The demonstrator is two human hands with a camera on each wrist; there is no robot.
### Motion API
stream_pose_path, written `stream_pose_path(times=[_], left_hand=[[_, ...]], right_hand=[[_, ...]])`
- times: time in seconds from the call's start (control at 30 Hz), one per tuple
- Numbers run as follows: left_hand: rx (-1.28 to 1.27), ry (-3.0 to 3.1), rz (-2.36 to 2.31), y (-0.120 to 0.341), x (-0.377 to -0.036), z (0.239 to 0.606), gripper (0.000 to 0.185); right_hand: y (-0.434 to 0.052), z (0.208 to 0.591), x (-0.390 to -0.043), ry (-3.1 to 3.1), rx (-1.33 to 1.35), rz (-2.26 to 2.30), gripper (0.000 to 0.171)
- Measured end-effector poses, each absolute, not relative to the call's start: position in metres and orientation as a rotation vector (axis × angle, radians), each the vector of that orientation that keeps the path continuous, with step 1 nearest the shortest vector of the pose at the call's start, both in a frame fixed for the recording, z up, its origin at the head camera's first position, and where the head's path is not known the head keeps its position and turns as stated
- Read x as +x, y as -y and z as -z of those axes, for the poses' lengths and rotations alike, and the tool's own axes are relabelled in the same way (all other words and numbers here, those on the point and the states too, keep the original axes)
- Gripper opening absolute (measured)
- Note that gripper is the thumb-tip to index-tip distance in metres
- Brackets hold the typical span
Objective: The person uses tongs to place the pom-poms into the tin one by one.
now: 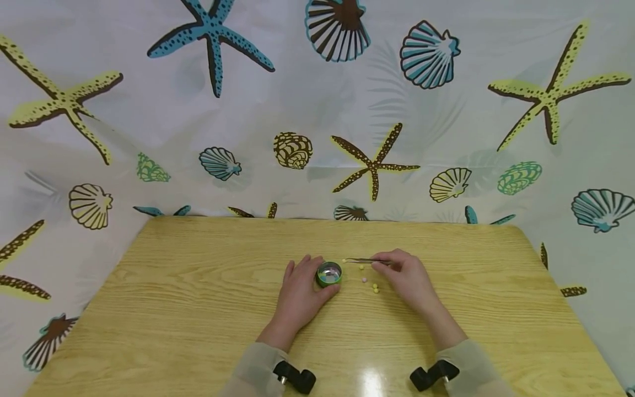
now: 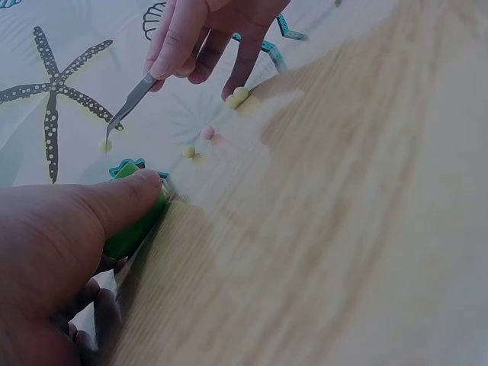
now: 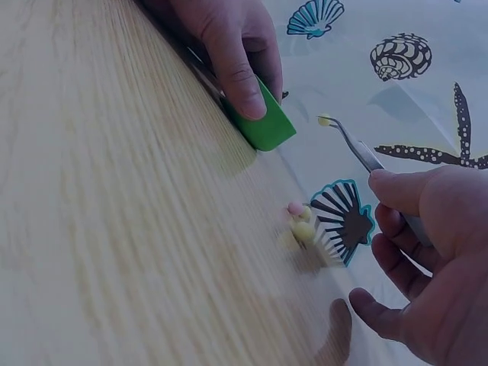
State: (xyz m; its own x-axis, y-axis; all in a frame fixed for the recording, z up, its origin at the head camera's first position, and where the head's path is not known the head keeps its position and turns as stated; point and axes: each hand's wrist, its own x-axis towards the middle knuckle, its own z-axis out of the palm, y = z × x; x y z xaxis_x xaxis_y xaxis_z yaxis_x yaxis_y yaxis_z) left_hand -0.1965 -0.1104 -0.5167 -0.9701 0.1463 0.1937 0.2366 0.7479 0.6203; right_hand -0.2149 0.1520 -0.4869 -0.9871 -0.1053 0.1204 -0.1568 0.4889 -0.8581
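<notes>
Your left hand (image 1: 300,295) is wrapping its curled fingers (image 3: 238,80) round the small green tin (image 1: 329,274), sitting on the tabletop (image 1: 198,309) at about 9 o'clock from the loose beads; if that hold is loosening, a nudge from the tool could be tipping the tin or sliding it away. At 3 o'clock from the tin, the tweezers (image 1: 364,261) are carrying one yellow bead (image 1: 344,261) at their tips, just off the tin's rim at about 1 o'clock; the bead is round and, I judge, slippery, so squeezing too hard could be shooting it out, and easing off too early could be dropping it short of the opening. Your right hand (image 1: 407,275) is pinching the tweezers between thumb and fingers; its lower fingers are hovering close to the remaining beads (image 1: 371,284) at about 6 o'clock from the tweezers, so a low sweep could be scattering them, possibly rolling them off the edge.
</notes>
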Motion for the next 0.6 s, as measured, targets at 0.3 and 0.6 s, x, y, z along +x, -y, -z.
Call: stream_pose_path(times=[0.3,0.6], left_hand=[[-0.316,2.814,1.015,0.111,-0.197,0.517,0.07],[-0.314,2.818,1.003,0.11,-0.197,0.516,0.07]], right_hand=[[-0.14,0.487,-0.215,2.69,0.292,-1.545,0.017],[-0.133,0.488,-0.215,2.713,0.319,-1.445,0.014]])
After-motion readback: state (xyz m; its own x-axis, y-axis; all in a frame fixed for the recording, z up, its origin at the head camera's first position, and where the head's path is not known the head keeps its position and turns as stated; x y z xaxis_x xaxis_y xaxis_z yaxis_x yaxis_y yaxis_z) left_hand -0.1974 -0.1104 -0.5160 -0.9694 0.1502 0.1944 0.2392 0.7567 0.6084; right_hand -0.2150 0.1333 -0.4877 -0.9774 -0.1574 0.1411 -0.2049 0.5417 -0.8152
